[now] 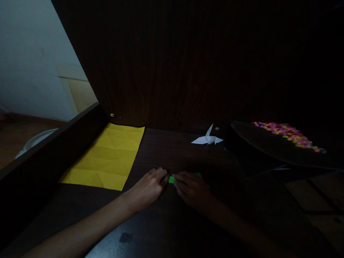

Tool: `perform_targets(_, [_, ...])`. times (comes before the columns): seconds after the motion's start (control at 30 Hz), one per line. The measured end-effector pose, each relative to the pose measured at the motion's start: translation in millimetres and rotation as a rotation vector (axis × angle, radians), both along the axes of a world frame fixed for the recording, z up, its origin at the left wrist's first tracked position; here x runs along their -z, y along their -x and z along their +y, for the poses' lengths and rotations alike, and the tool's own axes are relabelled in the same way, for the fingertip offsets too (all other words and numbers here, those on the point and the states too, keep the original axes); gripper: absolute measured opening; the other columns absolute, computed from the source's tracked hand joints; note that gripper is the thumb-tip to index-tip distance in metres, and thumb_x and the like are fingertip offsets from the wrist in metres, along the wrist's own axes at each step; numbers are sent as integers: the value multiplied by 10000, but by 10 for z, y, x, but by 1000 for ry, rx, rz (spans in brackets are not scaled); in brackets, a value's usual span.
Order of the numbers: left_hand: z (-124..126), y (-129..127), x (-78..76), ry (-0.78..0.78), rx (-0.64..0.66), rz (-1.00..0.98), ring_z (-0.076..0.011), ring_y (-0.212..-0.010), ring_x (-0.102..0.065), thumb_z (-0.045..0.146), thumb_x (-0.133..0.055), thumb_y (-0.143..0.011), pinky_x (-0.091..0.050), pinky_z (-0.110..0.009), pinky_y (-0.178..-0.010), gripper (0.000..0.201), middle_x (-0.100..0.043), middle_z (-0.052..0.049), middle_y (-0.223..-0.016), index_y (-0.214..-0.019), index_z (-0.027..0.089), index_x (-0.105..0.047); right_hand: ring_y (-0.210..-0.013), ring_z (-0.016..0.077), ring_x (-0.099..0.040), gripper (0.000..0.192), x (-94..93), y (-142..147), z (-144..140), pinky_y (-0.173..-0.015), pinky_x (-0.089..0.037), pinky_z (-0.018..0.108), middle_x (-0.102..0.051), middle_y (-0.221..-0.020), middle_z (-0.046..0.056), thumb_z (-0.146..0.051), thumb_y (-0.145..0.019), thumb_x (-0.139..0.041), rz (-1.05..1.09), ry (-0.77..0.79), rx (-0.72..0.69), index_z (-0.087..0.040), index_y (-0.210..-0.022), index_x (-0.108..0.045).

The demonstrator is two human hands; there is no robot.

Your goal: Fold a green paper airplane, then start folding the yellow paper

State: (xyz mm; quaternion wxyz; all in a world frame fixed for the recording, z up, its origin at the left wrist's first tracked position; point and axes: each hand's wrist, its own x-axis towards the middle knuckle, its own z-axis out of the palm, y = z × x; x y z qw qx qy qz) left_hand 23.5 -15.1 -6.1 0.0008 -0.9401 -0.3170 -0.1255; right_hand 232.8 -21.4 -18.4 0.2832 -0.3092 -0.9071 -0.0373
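We see both hands lying low on the dark table point(172, 222), meeting over a small green paper point(172, 179). The left hand point(149, 188) rests palm down, its fingers curled loosely forward, and the fingertips point(163, 176) touch the left edge of the green paper. The right hand point(192, 190) is also palm down and covers most of the paper; its fingers press on the sheet, with a sliver of green showing at the far side of the hand. Neither hand lifts the paper: it lies flat on the table between and under the fingertips, pinned rather than gripped. The light is dim, so we cannot tell how the paper is folded under the right hand.

Farther out to the left, a yellow sheet point(107, 157) lies flat on the table, marked by a grid of creases, its far edge against the dark back panel point(188, 64). Beyond the hands and a little to the right, a white paper crane point(208, 139) stands on the table, one wing pointing up, well apart from the hands. To the right of the crane sits a dark tray point(268, 147), and along its far part lies a band of small pink, yellow and green pieces point(288, 135); they are too small for us to identify.
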Motion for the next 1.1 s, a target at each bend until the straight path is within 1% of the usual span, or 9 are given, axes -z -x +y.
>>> perform_targets(0.2, [2, -5, -21, -15, 23, 64, -203, -790, -519, 115, -470, -938, -434, -336, -697, 156, -570, -82, -880, -931, 100, -625, -926, 218, -682, 209, 21, -8, -12, -815, -588, 341, -729, -1010, 116, -110, -873, -516, -46, -30, -15, -118, -940, -714])
perform_targets(0.33, [9, 1, -18, -13, 32, 60, -196, -771, -518, 118, -474, -939, -425, -335, -691, 152, -574, -73, -877, -906, 110, -622, -984, 217, -679, 225, 60, -33, -27, -851, -586, 333, -724, -1050, 133, -94, -895, -497, -96, -36, -32, -109, -947, -716])
perform_targets(0.47, [17, 15, -5, -37, 50, 65, -205, -782, -521, 137, -487, -939, -422, -337, -680, 149, -575, -75, -861, -893, 109, -625, -1052, 242, -664, 227, 65, -51, -44, -855, -591, 336, -710, -1088, 164, -81, -913, -486, -188, -60, -47, -76, -962, -708])
perform_targets(0.6, [15, 40, -24, -51, 70, 86, -215, -803, -532, 136, -514, -925, -429, -341, -693, 170, -582, -74, -862, -1065, 118, -609, -1051, 248, -670, 238, 43, -38, -61, -883, -587, 322, -711, -1091, 163, -112, -913, -487, -241, -75, -50, -62, -960, -714])
perform_targets(0.7, [0, 44, -40, -52, 79, 117, -221, -838, -540, 127, -533, -911, -437, -347, -725, 235, -587, -75, -880, -1139, 127, -587, -1050, 268, -672, 279, 33, -31, -83, -847, -605, 332, -691, -1132, 191, -154, -911, -479, -220, -6, 0, -28, -1034, -696])
perform_targets(0.77, [-21, 31, -35, -61, 77, 136, -230, -862, -542, 129, -543, -906, -439, -357, -743, 213, -588, -80, -879, -1110, 112, -603, -1070, 278, -662, 316, 21, -36, -101, -854, -602, 345, -669, -1170, 206, -175, -908, -481, -228, 72, 22, -10, -1107, -664])
perform_targets(0.93, [-113, -27, 0, -68, 48, 145, -259, -919, -530, 111, -583, -875, -436, -370, -736, 96, -604, -105, -893, -922, 93, -664, -1192, 283, -582, 424, -39, -60, -165, -940, -555, 380, -576, -1304, 206, -221, -907, -505, -259, 274, 72, -31, -1283, -558])
perform_targets(1.03, [-166, -62, 3, -76, 40, 154, -263, -911, -529, 106, -603, -856, -441, -374, -727, 75, -615, -114, -896, -833, 98, -674, -1247, 277, -532, 448, -57, -61, -209, -992, -520, 375, -529, -1356, 202, -222, -917, -501, -268, 311, 92, -25, -1318, -525])
perform_targets(1.1, [-190, -84, -7, -93, 23, 167, -265, -886, -539, 103, -613, -844, -455, -383, -718, 86, -617, -115, -874, -784, 99, -675, -1263, 277, -516, 443, -54, -56, -231, -1006, -509, 369, -524, -1362, 200, -232, -926, -499, -288, 288, 117, -20, -1313, -531])
